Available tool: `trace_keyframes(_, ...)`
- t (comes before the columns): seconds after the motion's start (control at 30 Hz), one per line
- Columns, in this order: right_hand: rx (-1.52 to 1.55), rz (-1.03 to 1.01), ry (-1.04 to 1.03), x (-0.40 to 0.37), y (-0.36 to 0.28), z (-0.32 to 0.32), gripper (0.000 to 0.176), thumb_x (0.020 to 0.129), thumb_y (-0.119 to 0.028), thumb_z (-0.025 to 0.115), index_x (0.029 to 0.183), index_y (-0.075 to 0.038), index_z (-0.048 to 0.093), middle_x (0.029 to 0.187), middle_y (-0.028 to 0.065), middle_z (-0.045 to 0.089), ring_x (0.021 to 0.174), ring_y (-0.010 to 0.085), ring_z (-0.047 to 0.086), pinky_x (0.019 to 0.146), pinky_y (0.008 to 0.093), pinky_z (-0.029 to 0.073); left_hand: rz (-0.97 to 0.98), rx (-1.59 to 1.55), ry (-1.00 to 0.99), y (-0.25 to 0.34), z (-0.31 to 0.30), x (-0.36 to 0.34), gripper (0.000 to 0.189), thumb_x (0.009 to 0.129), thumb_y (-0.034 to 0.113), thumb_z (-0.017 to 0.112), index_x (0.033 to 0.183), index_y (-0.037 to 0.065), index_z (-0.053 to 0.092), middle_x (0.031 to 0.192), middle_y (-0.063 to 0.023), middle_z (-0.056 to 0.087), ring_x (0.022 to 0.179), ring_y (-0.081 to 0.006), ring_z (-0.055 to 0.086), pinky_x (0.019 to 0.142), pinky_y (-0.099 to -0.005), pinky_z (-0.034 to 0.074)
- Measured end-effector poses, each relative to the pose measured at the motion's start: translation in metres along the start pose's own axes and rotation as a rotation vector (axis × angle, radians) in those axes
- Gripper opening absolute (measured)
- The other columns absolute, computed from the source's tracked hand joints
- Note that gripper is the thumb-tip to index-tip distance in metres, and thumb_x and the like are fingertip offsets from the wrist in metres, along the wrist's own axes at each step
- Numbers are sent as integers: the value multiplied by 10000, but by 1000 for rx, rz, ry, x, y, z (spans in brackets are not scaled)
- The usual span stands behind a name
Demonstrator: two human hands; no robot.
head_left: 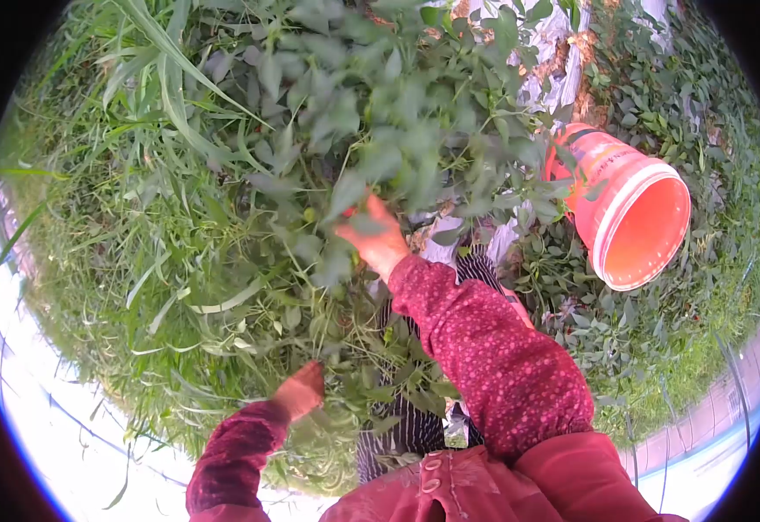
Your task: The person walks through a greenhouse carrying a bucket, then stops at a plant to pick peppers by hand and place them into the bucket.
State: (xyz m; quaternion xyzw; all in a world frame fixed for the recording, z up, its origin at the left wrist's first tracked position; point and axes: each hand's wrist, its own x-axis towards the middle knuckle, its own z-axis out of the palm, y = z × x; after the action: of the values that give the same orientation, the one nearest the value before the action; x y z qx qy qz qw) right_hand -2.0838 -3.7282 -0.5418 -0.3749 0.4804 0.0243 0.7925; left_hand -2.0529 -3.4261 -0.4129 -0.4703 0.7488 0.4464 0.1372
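Note:
Among the blurred leaves of a green plant (380, 130), my right hand (376, 233) reaches in at the centre of the view. A small bit of red shows by its fingertips, which are partly hidden by leaves. Lower down and to the left, my left hand (302, 390) is at the edge of the foliage, with its fingers curled together near thin stems. What it holds, if anything, is too small to make out.
A red-orange bucket (628, 204) lies tilted at the right, its mouth toward me. Tall grass (171, 96) grows at the left. Pale plastic sheeting (554, 52) shows between plant rows at the top. My striped trouser leg (406, 426) is below.

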Motion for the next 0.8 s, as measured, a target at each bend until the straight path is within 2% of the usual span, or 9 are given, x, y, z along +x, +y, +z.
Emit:
trace_keyframes(0.07, 388, 162, -48, 8, -28, -11, 789, 690, -82, 700, 1365, -146, 296, 962, 46, 593, 806, 149, 570, 744, 292, 469, -7, -55, -61, 9, 7, 4, 250, 608, 113, 581, 836, 36, 647, 929, -85, 602, 1098, -250, 490, 1065, -368, 277)
trace_keyframes(0.17, 156, 288, -164, 33, -40, -25, 744, 746, -78, 632, 1382, -151, 254, 1109, 58, 555, 820, 109, 518, 626, 287, 434, -116, -119, 11, 14, -4, 12, 254, 621, 130, 568, 845, 37, 642, 940, -81, 602, 1077, -246, 497, 1056, -366, 282)
trace_keyframes(0.4, 525, 268, -152, 59, -36, -10, 636, 752, -112, 606, 1322, -139, 324, 829, -8, 571, 577, 85, 449, 491, 239, 369, 32, -281, -66, 11, -18, 27, 360, 744, 91, 529, 1098, 24, 545, 1139, -113, 525, 1165, -261, 434, 1079, -354, 232)
trace_keyframes(0.47, 348, 278, -174, 61, -31, -5, 525, 730, -151, 663, 1199, -114, 431, 709, -4, 555, 528, 97, 453, 450, 248, 394, 31, -314, -66, 5, -25, 28, 406, 740, 34, 532, 1145, 33, 515, 1187, -119, 491, 1099, -263, 499, 1024, -323, 339)
trace_keyframes(0.53, 283, 176, -116, 51, -48, -9, 574, 724, -133, 653, 1238, -81, 403, 761, 7, 591, 517, 92, 453, 434, 249, 381, -397, -911, -176, -3, -42, 33, 437, 720, -35, 530, 1151, 42, 514, 1221, -126, 465, 992, -273, 572, 900, -293, 465)
trace_keyframes(0.6, 66, 192, 145, 61, -48, -13, 575, 751, -122, 615, 1276, -76, 383, 816, 19, 617, 526, 92, 463, 429, 241, 376, -417, -978, 24, -20, -64, 44, 363, 700, -77, 512, 1054, -6, 546, 1148, -147, 526, 993, -276, 574, 874, -327, 493)
trace_keyframes(0.67, 84, 207, 157, 63, -53, -12, 571, 761, -138, 608, 1288, -107, 389, 813, 11, 616, 548, 93, 470, 418, 233, 366, -592, -1418, 240, -41, -102, 58, 330, 704, -105, 461, 1006, -8, 553, 1024, -139, 588, 960, -262, 590, 860, -325, 501)
trace_keyframes(0.73, 300, 231, 10, 71, -42, -10, 359, 842, -152, 522, 1191, -111, 447, 854, 12, 610, 605, 90, 526, 444, 233, 355, -777, -1935, 685, -66, -136, 78, 328, 701, -131, 420, 966, 1, 561, 896, -114, 613, 929, -222, 591, 832, -323, 508)
trace_keyframes(0.8, 227, 311, -46, 66, -67, -11, 359, 838, -161, 536, 1183, -114, 451, 826, -3, 603, 593, 86, 518, 436, 227, 347, -663, -1357, 883, -110, -172, 91, 249, 738, -89, 454, 937, 8, 567, 907, -109, 610, 885, -191, 588, 804, -317, 498)
